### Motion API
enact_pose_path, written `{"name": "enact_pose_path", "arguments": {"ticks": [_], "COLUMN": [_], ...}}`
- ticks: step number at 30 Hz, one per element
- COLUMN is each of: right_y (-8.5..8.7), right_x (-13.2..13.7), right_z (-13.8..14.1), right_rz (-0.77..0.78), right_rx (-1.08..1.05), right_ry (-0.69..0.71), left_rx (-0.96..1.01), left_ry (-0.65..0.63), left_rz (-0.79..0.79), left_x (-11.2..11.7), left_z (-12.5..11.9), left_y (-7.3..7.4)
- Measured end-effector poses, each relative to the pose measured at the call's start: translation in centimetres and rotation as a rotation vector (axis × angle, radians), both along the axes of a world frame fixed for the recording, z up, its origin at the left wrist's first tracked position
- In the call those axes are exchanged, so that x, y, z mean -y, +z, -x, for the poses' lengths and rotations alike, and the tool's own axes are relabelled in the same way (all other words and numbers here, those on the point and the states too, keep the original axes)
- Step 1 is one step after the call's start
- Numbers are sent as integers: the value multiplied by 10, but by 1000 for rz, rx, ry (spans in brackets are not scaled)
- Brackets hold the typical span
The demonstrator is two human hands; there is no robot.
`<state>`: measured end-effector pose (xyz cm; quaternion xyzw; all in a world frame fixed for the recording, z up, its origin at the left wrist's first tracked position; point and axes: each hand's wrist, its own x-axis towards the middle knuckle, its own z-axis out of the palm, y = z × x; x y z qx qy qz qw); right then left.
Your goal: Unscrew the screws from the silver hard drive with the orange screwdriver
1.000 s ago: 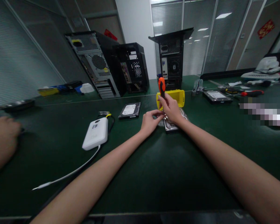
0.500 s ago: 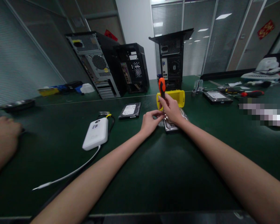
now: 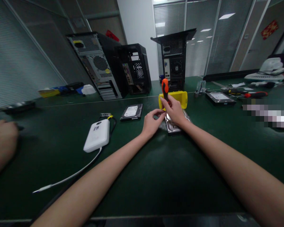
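My right hand grips an orange-and-black screwdriver held upright, its tip down on a silver hard drive lying on the green table. My left hand sits just left of the drive, fingers curled in a pinch at the screwdriver's lower shaft; whether they hold anything is hidden. A yellow tray stands right behind both hands.
A second hard drive and a white power bank with cable lie to the left. Three open computer cases stand at the back. Another drive and red screwdrivers lie right. Another person's hand rests at far left.
My left hand has lifted slightly, its fingers now higher by the screwdriver shaft. The other person's hand at far left has drawn back a little. My right hand holds steady.
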<state>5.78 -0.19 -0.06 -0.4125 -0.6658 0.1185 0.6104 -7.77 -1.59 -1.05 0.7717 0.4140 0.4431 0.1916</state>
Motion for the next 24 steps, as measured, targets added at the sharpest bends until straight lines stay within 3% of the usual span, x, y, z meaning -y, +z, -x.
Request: {"name": "enact_pose_path", "arguments": {"ticks": [5,16,24], "right_y": [0,1,0], "right_x": [0,2,2], "right_z": [0,0,1], "right_rz": [-6,10,20], "right_rx": [8,-10,-9], "right_ry": [1,5,18], "left_rx": [47,38,15], "left_ry": [20,-92,-92], "left_rz": [-4,55,47], "left_x": [-2,-7,-5], "left_z": [0,1,2], "left_y": [1,-7,-4]}}
